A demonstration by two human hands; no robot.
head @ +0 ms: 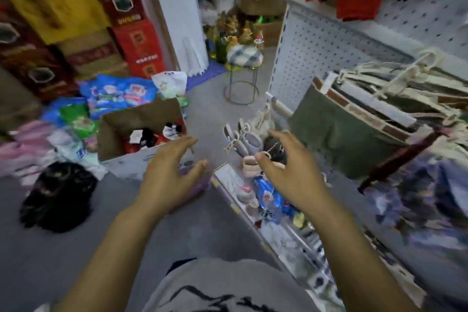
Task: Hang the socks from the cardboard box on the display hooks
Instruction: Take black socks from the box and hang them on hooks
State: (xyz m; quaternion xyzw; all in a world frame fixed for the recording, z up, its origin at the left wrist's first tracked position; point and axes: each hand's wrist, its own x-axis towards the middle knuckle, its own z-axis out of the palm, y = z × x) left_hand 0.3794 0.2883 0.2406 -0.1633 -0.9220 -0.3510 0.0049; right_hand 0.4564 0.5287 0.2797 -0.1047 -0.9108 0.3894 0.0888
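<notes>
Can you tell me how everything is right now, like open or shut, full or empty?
Brown cardboard box: open, partly full.
Grey-blue socks: hanging by the shelf.
Left hand: open, holding nothing.
Right hand: open, fingers spread, beside those socks.
Round metal stool with checked cushion: upright.
Black plastic bag: crumpled on the floor.

The grey floor [63, 261] carries an open cardboard box [136, 119]. Blue and green packets [114, 94] lie just behind the box, pink and white packs [30, 142] to its left, a black bag [58, 195] near its front left corner, and a wire stool [241, 83] stands well to its right.
</notes>
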